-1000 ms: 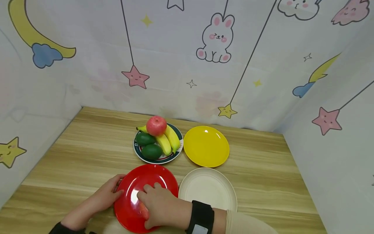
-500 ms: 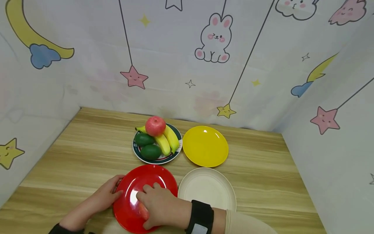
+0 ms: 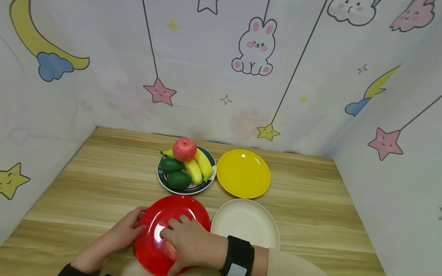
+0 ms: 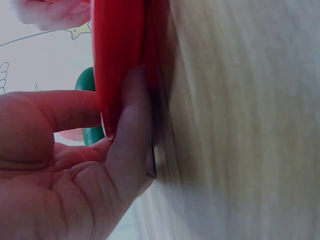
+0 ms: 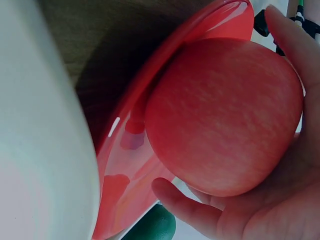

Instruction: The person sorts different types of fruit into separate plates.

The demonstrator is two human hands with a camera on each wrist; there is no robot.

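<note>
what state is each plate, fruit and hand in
Left hand: gripping rim of red plate
Right hand: curled around held fruit
Held fruit: gripped, over red plate
Red plate: face up
Cream plate: face up, partly hidden
Yellow plate: face up
Patterned plate: loaded with fruit
Bananas: unpeeled, partly covered
Green fruits: lying on patterned plate
Top fruit: atop bananas

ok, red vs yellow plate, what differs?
The red plate sits nearer in the head view than the yellow plate. The left hand grips the red plate and the right hand holds a red fruit over it; no hand touches the yellow plate. Both are round and glossy.
</note>
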